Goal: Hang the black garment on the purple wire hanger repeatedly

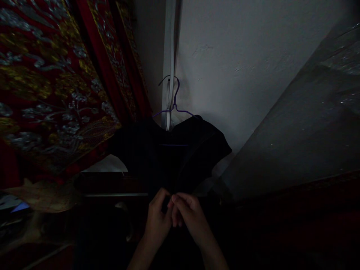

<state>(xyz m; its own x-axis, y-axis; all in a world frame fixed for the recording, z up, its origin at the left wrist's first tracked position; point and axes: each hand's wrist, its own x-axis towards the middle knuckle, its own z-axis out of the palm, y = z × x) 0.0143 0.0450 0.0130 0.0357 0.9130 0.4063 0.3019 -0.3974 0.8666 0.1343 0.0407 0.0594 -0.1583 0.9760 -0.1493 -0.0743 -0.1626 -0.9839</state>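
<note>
A dark short-sleeved garment [202, 150] with an open V-shaped front hangs on a purple wire hanger [184, 111]. The hanger's hook sits over a fixture on the wall. Low on the garment's front, where its two edges meet, my left hand [159, 212] and my right hand [189, 212] come together with fingertips touching. Both hands are closed in a pinch at the dark cloth. Whatever small part lies between the fingertips is too dark to make out. The lower garment fades into shadow.
Red cloth with gold and silver embroidery [64, 86] hangs at the left. A white strip or cable [172, 45] runs down the pale wall [239, 56]. Clear plastic sheeting [317, 112] slants across the right. Dark furniture with a pale edge [115, 194] stands behind the garment.
</note>
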